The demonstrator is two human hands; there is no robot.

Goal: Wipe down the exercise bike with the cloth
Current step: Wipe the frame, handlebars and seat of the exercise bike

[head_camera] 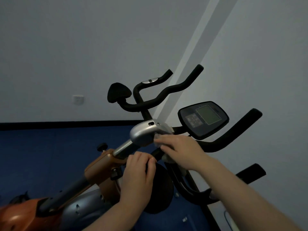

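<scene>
The exercise bike fills the middle of the head view, with black foam handlebars, a silver stem housing and an orange frame. My left hand grips a black handlebar section just below the silver post. My right hand lies over a pale grey cloth, pressing it against the bar beside the silver housing. Only small bits of the cloth show at my fingertips and under my palm. The console with its grey screen sits just above my right hand.
A black elbow pad and curved bar ends rise toward the white wall. A wall socket is at the left. Blue floor lies below, with a black baseboard along the wall.
</scene>
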